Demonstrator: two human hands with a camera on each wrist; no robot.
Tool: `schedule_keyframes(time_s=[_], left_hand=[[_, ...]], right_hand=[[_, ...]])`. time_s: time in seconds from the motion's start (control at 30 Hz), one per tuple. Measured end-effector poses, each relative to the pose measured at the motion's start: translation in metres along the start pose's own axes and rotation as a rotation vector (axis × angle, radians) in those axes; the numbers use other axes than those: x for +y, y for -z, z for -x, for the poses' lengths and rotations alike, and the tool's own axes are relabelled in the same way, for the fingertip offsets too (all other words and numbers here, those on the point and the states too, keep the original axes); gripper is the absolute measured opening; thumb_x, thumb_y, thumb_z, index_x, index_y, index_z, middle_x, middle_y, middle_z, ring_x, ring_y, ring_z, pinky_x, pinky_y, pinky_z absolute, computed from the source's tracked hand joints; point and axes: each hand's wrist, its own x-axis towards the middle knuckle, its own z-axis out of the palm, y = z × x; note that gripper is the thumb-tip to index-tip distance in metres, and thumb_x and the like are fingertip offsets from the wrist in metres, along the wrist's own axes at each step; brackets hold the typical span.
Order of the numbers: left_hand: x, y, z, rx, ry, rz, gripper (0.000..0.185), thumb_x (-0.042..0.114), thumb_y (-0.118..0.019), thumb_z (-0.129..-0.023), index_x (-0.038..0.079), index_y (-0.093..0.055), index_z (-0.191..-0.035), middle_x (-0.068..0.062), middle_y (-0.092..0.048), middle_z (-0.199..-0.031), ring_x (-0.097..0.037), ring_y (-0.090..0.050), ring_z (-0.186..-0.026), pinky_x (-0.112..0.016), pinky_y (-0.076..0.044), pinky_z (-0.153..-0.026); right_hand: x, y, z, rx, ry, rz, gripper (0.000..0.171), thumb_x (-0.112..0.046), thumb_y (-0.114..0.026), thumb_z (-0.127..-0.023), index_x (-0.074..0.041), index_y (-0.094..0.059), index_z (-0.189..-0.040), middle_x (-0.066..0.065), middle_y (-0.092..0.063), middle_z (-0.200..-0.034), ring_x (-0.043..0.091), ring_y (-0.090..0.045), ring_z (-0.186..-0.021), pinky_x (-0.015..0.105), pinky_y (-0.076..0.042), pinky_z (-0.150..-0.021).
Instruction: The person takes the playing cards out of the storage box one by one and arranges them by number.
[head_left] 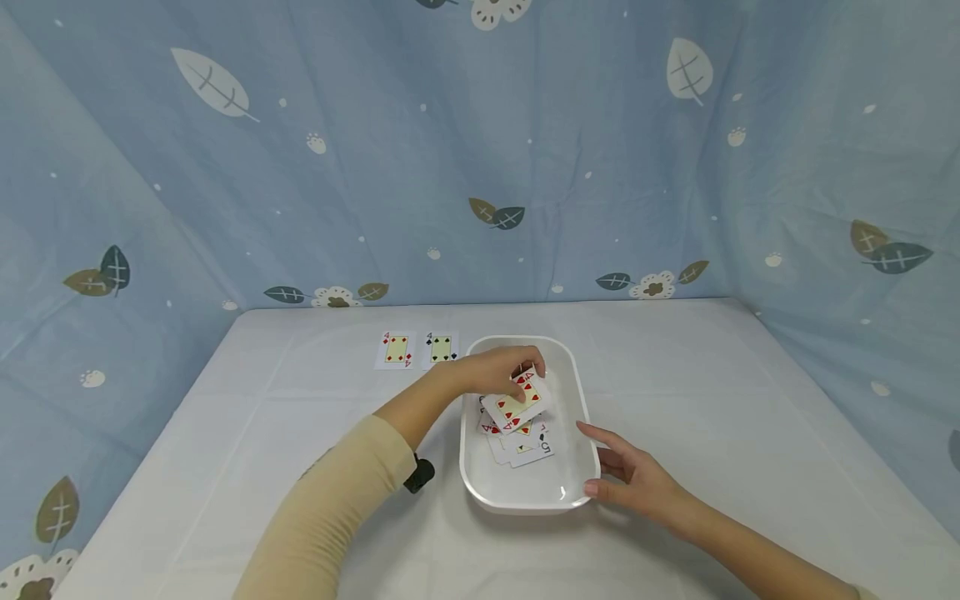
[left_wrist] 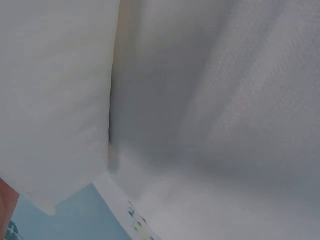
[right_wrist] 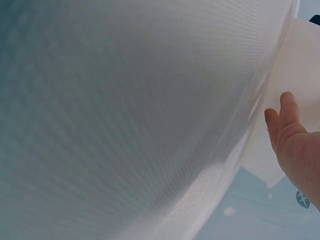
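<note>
Here's the left arm [head_left: 322, 508], wrapped in a snug cream fabric sleeve [head_left: 360, 471], slanting up and rightward, its wrist [head_left: 438, 385] bare; the bare left hand [head_left: 491, 371] arches over, thumb [head_left: 518, 392] and fingers [head_left: 538, 360] bent in a pinch! Opposite, a bare right forearm [head_left: 738, 542] angles in low, the bare right hand [head_left: 637, 479] half-spread, forefinger [head_left: 597, 433] and thumb tip [head_left: 596, 489] well apart.

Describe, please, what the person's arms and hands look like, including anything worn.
A plain, cream fabric sleeve covers part of the left arm, ending short of the bare left hand. A small, rounded black object shows beside its cuff. Only a pale edge of the right sleeve is visible. The bare right hand has no glove.
</note>
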Motion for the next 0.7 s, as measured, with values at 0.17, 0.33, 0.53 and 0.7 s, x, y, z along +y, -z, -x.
schedule_keyframes(time_s=[0.17, 0.33, 0.53, 0.7], left_hand=[[-0.006, 0.001, 0.002, 0.112, -0.038, 0.053, 0.041, 0.014, -0.074, -0.081, 0.016, -0.051, -0.115, 0.002, -0.056, -0.103, -0.011, -0.051, -0.093, -0.022, -0.045, -0.083], [-0.007, 0.004, 0.006, 0.234, -0.052, 0.154, 0.041, 0.013, -0.075, -0.081, 0.014, -0.050, -0.114, 0.001, -0.055, -0.104, -0.014, -0.050, -0.094, -0.026, -0.045, -0.083], [-0.009, 0.006, 0.012, 0.364, -0.023, 0.278, 0.044, 0.014, -0.076, -0.080, 0.014, -0.050, -0.116, 0.000, -0.058, -0.108, -0.015, -0.055, -0.098, -0.030, -0.047, -0.087], [-0.014, 0.009, 0.017, 0.469, 0.016, 0.386, 0.044, 0.013, -0.075, -0.080, 0.013, -0.050, -0.116, -0.002, -0.058, -0.110, -0.016, -0.058, -0.099, -0.031, -0.048, -0.086]], right_hand=[[-0.001, 0.000, 0.000, -0.002, 0.021, -0.006, 0.071, -0.006, -0.066, -0.087, 0.003, -0.027, -0.145, 0.037, -0.049, -0.126, 0.017, -0.059, -0.112, 0.021, -0.050, -0.084], [-0.001, -0.001, 0.000, 0.003, 0.008, -0.009, 0.072, -0.007, -0.067, -0.086, 0.003, -0.027, -0.145, 0.036, -0.049, -0.127, 0.014, -0.059, -0.111, 0.020, -0.050, -0.084], [-0.001, -0.001, 0.000, 0.014, -0.001, -0.002, 0.072, -0.008, -0.068, -0.086, 0.002, -0.029, -0.145, 0.036, -0.051, -0.125, 0.009, -0.059, -0.109, 0.020, -0.050, -0.084], [0.001, -0.001, -0.001, 0.024, -0.032, 0.011, 0.073, -0.009, -0.069, -0.085, 0.000, -0.030, -0.145, 0.035, -0.051, -0.126, 0.024, -0.059, -0.112, 0.020, -0.051, -0.084]])
